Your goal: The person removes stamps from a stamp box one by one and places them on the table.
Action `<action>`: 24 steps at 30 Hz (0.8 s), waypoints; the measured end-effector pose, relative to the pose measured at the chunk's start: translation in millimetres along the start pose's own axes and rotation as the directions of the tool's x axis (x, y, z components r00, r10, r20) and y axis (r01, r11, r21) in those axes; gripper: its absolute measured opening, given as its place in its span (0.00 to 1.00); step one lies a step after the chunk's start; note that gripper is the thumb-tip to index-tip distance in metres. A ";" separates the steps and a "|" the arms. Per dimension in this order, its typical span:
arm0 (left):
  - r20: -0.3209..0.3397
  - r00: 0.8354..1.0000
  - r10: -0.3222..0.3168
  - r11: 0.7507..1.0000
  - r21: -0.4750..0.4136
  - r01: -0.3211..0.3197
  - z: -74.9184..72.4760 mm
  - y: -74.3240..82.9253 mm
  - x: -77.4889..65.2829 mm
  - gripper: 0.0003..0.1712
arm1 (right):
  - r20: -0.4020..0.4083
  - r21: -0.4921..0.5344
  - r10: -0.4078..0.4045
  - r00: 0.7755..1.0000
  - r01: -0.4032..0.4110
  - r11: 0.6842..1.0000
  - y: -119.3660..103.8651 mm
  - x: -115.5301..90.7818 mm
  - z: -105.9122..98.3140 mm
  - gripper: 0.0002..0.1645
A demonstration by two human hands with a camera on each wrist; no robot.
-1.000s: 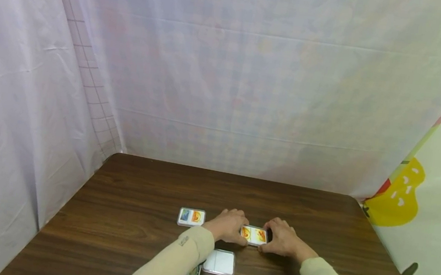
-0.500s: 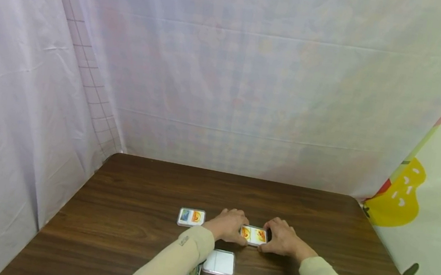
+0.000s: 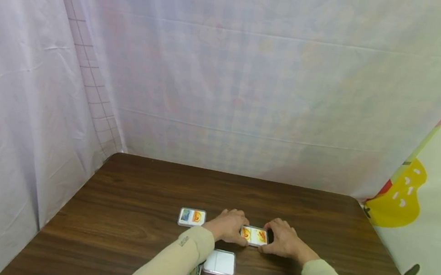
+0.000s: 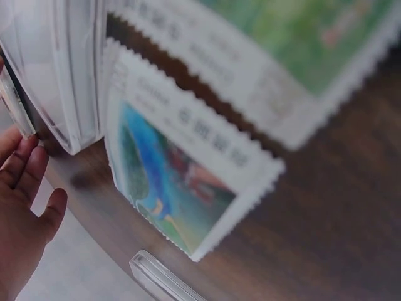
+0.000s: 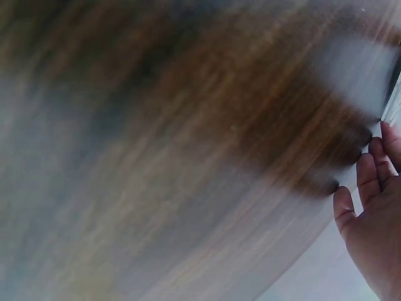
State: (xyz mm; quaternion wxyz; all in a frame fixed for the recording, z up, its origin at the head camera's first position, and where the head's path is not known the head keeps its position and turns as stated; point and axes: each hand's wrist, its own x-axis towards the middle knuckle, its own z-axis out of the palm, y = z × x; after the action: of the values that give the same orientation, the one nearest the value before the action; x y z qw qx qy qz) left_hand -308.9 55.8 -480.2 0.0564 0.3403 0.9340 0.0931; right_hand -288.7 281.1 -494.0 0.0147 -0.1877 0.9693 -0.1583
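Note:
A flat clear plastic stamp case (image 3: 255,236) lies on the table, showing two orange-and-yellow stamps on a white backing. My left hand (image 3: 228,225) holds its left end between thumb and fingers. At the opposite end, my right hand (image 3: 283,239) holds the case by its corners. In the left wrist view, fingertips (image 4: 28,145) touch the edge of the held case (image 4: 15,103). Only the right hand's fingers (image 5: 368,175) and a sliver of the case appear in the right wrist view.
Left of my left hand lies another case (image 3: 192,217) with a blue and an orange stamp. A white-backed case (image 3: 220,262) sits nearer me, beside a green stamp (image 3: 194,274) partly under my sleeve. A blue stamp (image 4: 172,163) shows in the left wrist view. Brown wood table (image 3: 120,217).

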 end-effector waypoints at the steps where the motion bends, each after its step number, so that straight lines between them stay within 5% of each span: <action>1: 0.001 1.000 0.001 1.000 -0.001 -0.001 0.0 0.2 -0.1 0.36 | -0.002 0.002 -0.001 1.000 0.001 1.000 0.3 -0.1 0.2 0.34; 24: -0.036 0.999 0.037 0.999 0.028 -0.036 1.1 -1.2 -0.4 0.36 | -0.019 0.001 -0.013 1.000 0.013 1.000 2.1 -2.8 2.1 0.34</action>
State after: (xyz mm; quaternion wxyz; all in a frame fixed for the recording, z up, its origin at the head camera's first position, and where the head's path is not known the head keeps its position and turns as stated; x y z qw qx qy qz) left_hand -309.2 54.8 -481.5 0.0329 0.3560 0.9298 0.0878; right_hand -286.6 283.4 -496.7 0.0044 -0.1924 0.9680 -0.1608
